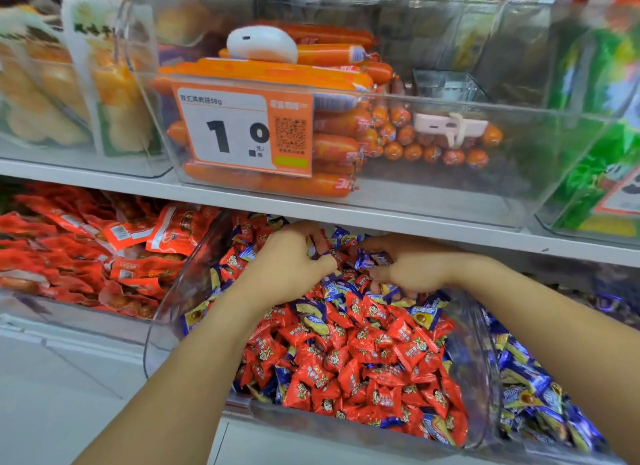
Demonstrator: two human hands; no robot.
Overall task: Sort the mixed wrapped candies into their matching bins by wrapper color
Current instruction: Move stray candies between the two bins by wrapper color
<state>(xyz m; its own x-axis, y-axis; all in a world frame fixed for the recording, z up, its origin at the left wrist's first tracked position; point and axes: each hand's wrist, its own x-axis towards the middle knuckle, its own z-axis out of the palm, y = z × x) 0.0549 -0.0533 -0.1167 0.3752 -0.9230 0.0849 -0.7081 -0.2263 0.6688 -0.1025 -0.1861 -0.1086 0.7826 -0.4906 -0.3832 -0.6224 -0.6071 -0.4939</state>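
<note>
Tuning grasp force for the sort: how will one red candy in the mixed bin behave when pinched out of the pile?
A red candy is small, so probably light. Its glossy wrapper looks slippery, and the crimped ends likely flex under a pinch. Loosely heaped in the bin among blue candies, neighbours may slide or come along.

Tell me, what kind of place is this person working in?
Most likely a shop, perhaps a snack aisle. A price tag with a QR code hangs on a clear bin of orange sausages, and the shelf carries more bins of packaged snacks and wrapped candies.
</note>
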